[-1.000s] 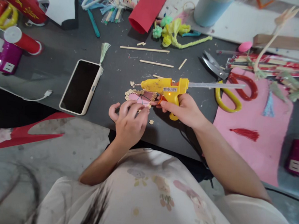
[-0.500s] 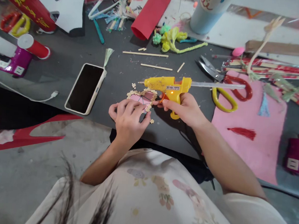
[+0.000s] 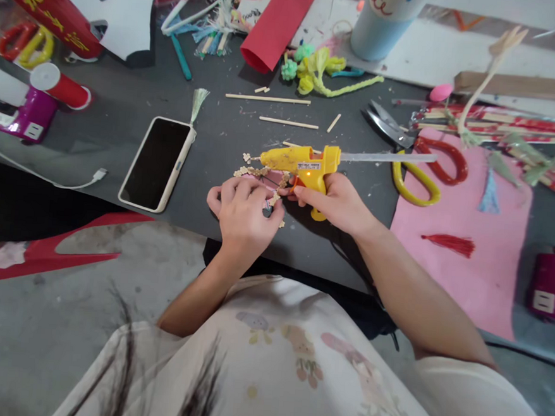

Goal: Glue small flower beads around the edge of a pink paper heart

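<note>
My right hand (image 3: 337, 203) is wrapped round the handle of a yellow hot glue gun (image 3: 288, 157), with a clear glue stick (image 3: 388, 157) jutting from its back. The gun's nozzle points left, close to a small cluster of pale flower-shaped pieces (image 3: 247, 158); I cannot tell whether they touch. Under my left hand (image 3: 248, 213) lies a pink piece edged with tiny beige flowers (image 3: 274, 199), with dark lines across it. The left fingers are bent over it and grip its near side, hiding much of it.
Left of my hands lies a phone (image 3: 157, 165). Thin wooden sticks (image 3: 268, 99) lie beyond the gun. Scissors (image 3: 418, 167) rest partly on pink felt (image 3: 457, 277) at right, with a red tassel (image 3: 448, 245). A bottle (image 3: 385, 25) stands at the back.
The glue gun has moved left and slightly down in the view, bringing its nozzle to the small flower cluster. My left hand has shifted slightly right, covering more of the pink piece.
</note>
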The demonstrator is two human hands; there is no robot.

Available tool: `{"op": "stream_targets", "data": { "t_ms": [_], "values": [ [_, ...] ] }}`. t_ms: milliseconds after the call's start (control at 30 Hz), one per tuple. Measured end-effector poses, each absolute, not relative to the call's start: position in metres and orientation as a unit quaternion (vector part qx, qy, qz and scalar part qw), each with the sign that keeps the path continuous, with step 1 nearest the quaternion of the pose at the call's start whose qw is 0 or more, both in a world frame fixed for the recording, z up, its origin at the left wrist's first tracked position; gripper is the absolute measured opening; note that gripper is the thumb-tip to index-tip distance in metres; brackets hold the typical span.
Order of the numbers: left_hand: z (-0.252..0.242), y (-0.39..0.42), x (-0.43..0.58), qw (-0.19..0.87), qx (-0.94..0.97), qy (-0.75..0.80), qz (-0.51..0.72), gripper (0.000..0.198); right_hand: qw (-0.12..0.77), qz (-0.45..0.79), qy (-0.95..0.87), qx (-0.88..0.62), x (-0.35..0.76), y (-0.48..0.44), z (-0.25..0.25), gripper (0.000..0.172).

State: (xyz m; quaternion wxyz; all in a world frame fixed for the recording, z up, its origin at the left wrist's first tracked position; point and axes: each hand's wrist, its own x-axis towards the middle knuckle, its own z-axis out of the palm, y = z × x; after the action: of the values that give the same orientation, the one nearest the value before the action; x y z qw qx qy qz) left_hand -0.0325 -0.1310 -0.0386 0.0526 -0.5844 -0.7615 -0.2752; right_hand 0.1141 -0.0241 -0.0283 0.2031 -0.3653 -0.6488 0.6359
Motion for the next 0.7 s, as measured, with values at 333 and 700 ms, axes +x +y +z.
{"op": "stream_targets", "data": {
  "t_ms": [333,700],
  "values": [
    [-0.0312,-0.1297,-0.0276,0.052,-0.575,-0.784,-0.230,0.008,0.239,0.647,-0.625,-0.365,0.1134,-0.0244,-0.0230,0.020],
    [-0.0342,-0.1273,-0.0275,0.058,-0.577,-0.779,-0.238,0.010,0.208,0.627,-0.655,-0.367,0.1128,-0.0243,-0.0243,0.018]
  ]
}}
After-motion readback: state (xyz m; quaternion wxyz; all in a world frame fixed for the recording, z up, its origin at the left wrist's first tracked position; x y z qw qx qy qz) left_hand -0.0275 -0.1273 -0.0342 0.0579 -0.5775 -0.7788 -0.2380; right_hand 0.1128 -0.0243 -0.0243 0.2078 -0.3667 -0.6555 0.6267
